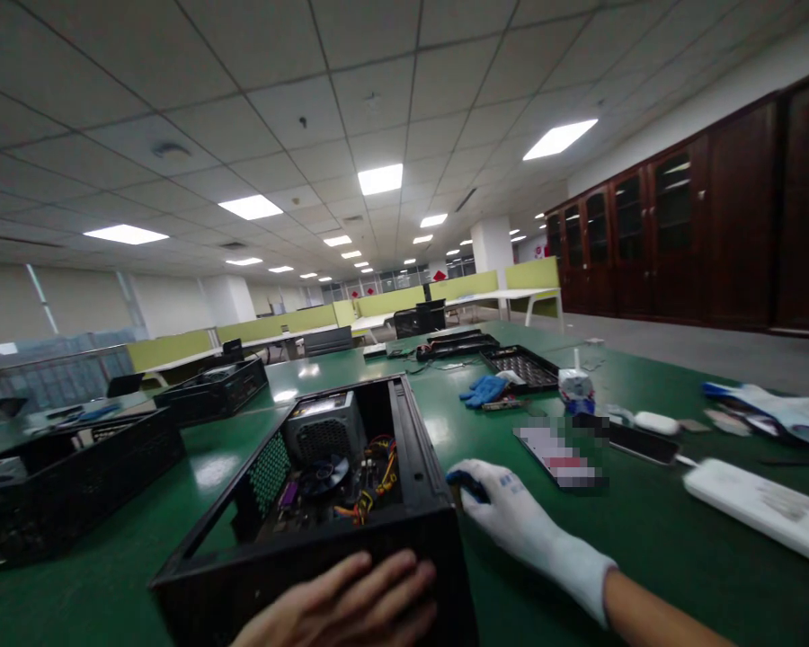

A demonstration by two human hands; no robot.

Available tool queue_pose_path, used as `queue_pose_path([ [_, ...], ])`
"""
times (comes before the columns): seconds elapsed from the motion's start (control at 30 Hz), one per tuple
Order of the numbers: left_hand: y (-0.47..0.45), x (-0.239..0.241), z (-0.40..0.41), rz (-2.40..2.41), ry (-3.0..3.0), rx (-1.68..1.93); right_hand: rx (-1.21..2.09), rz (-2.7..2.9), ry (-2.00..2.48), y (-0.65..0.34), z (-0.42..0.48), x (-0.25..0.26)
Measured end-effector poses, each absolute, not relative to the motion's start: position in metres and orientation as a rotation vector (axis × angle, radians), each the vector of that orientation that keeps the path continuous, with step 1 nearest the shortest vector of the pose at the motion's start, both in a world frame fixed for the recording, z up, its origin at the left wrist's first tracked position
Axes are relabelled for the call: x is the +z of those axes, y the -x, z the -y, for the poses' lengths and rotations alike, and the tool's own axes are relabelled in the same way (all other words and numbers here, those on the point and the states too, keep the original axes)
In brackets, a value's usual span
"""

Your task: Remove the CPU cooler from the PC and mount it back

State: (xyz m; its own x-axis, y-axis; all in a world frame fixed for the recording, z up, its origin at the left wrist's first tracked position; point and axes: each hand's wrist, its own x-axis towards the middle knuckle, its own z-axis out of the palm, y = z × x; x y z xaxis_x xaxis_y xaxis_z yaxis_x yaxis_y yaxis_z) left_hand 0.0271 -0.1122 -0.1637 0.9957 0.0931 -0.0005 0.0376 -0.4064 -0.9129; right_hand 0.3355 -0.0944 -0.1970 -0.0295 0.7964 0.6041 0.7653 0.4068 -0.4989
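Observation:
An opened black computer case (pixel 431 485) lies on the green table in front of me, its inside facing up. Inside it are a grey power supply (pixel 324 427), a round fan (pixel 324 474) and yellow, red and black cables (pixel 377 490). My left hand (pixel 357 598) is bare and rests flat, fingers stretched, against the near wall of the case. To the right of the case, my right hand (pixel 512 508) wears a white glove with blue fingertips. Its fingers are loosely curved, with the tips at the case's side; I see nothing held in them.
More black computer cases (pixel 216 391) stand at the left. Farther back lie a black panel (pixel 522 368) and blue gloves (pixel 484 391). At the right are a partly blurred phone-like slab (pixel 556 454), a dark phone (pixel 637 440), a white power strip (pixel 761 503) and another glove (pixel 782 413).

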Motion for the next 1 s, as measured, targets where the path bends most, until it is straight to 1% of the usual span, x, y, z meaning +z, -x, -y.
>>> queue_pose_path([
  [0.17, -0.046, -0.154, 0.015, 0.161, 2.402, -0.021, 0.099, 1.802, 1.469, -0.34, 0.093, -0.207],
  [0.3, -0.057, -0.15, -0.053, 0.186, 2.495, -0.041, 0.187, 1.816, 1.513, -0.339, 0.093, -0.208],
  [0.43, -0.063, -0.151, -0.101, 0.234, 2.562, -0.067, 0.241, 1.834, 1.586, -0.331, 0.095, -0.204],
  [0.6, -0.068, -0.151, -0.138, 0.287, 2.622, -0.134, 0.276, 1.92, 1.667, -0.326, 0.096, -0.201],
  [0.7, -0.074, -0.153, -0.145, 0.322, 2.64, -0.217, 0.234, 1.917, 1.629, -0.324, 0.094, -0.204],
  [0.8, -0.078, -0.161, -0.132, 0.371, 2.651, -0.337, 0.23, 1.925, 1.538, -0.315, 0.09, -0.207],
  [0.9, -0.071, -0.175, -0.095, 0.417, 2.656, -0.48, 0.281, 1.978, 1.394, -0.292, 0.083, -0.212],
  [1.0, -0.054, -0.19, -0.041, 0.48, 2.642, -0.662, 0.227, 1.996, 1.331, -0.26, 0.072, -0.22],
])
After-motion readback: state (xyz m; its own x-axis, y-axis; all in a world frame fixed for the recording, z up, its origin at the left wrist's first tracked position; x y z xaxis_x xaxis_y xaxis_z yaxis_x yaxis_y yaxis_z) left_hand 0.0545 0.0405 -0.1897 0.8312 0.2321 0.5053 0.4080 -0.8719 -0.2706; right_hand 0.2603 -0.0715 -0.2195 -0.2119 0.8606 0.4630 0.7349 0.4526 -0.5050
